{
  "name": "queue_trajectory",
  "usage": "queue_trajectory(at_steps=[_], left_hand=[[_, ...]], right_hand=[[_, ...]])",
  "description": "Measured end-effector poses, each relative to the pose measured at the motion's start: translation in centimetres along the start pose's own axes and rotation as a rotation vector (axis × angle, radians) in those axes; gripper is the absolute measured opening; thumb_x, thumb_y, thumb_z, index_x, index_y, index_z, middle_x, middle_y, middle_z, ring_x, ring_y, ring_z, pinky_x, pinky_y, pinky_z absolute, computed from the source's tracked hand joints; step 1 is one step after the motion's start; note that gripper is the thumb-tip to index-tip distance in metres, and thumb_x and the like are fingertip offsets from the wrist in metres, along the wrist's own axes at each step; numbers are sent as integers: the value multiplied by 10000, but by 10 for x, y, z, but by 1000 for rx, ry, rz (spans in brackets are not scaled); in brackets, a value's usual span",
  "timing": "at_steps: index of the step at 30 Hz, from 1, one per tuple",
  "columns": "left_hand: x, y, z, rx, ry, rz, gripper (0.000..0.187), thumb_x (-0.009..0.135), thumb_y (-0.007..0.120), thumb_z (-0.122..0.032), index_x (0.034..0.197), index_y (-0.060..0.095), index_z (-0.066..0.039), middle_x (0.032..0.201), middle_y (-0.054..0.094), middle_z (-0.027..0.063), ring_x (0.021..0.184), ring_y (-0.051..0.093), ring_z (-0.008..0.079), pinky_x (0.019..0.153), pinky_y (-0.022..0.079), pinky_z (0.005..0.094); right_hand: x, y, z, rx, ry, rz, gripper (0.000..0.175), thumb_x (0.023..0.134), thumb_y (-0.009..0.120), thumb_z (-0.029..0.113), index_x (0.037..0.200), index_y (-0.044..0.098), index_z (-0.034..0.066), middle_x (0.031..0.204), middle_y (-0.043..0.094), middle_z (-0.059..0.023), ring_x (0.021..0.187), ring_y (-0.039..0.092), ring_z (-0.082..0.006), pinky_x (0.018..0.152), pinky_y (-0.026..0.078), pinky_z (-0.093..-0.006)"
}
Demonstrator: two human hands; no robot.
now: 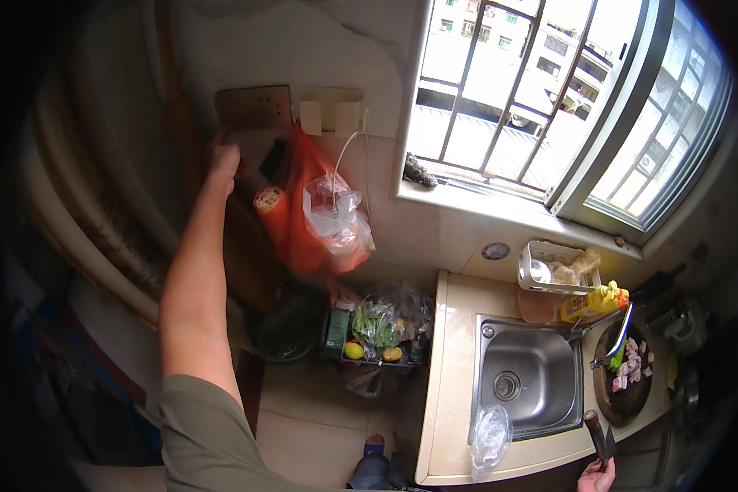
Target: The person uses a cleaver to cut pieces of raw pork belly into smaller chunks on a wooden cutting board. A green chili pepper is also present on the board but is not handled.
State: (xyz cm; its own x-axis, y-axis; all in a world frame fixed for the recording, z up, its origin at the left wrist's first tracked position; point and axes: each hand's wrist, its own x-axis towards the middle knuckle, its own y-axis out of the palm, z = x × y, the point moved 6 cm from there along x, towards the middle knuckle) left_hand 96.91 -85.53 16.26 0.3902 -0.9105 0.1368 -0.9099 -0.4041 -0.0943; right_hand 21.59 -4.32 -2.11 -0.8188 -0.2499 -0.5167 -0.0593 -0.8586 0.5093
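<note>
My left hand [224, 163] is raised at the wall, slightly blurred, one finger near the lower edge of a brownish switch plate [255, 106]. Nothing shows in its grasp. Just right of it hangs a red plastic bag [292, 227] with a clear bag [338, 212] against it. At the bottom right, my right hand [596, 476] grips a dark tool with a brown handle [592, 421], apparently a knife, by the counter's front edge. Beyond that hand, a round wooden chopping board [618, 403] carries pink pieces of raw meat [633, 366] and some green vegetable [616, 357].
A steel sink [532, 350] is set in the counter [449, 381], with a clear plastic bag [492, 440] over its front corner. Behind it stand a yellow bottle [590, 302] and a white basket [556, 283]. A rack [375, 364] of produce stands left of the counter.
</note>
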Motion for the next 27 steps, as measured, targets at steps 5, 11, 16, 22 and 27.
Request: queue_trajectory(at_steps=[5,11,16,22,27], left_hand=[[53,-7,40,-24,-10,36,472,1005,499,-204,1475,507,-234,1031,665,80,696,696,208,568,611,385],[58,-36,34,136,123,-66,504,933,569,-184,1424,533,-78,1040,679,69,844,662,166,631,559,343],[-141,2,4,131,473,80,479,1085,529,-125,1559,484,-175,1297,619,40,890,577,64,682,458,216],[-430,77,-18,179,458,382,451,1057,536,-39,1505,525,-89,1166,575,11,933,525,106,800,452,246],[-684,167,-56,204,816,788,661,828,752,-15,1456,546,2,1210,557,206,1113,550,364,998,439,418]], right_hand=[[4,-5,-9,-75,-136,-93,193,1012,666,291,982,692,102,877,739,-20,670,647,-98,549,532,-201],[-11,16,-14,-37,-67,-69,164,979,721,270,955,675,114,868,691,-12,710,613,-134,587,508,-230],[-15,24,-11,-42,-68,-33,156,990,699,254,1003,675,100,907,694,-22,740,620,-150,603,519,-235],[-1,15,8,-40,-90,-15,161,998,689,257,1029,674,100,925,698,-30,748,645,-159,610,522,-263],[18,2,31,-162,-100,94,168,1007,680,269,1000,673,101,880,707,-29,713,657,-156,597,523,-272]])
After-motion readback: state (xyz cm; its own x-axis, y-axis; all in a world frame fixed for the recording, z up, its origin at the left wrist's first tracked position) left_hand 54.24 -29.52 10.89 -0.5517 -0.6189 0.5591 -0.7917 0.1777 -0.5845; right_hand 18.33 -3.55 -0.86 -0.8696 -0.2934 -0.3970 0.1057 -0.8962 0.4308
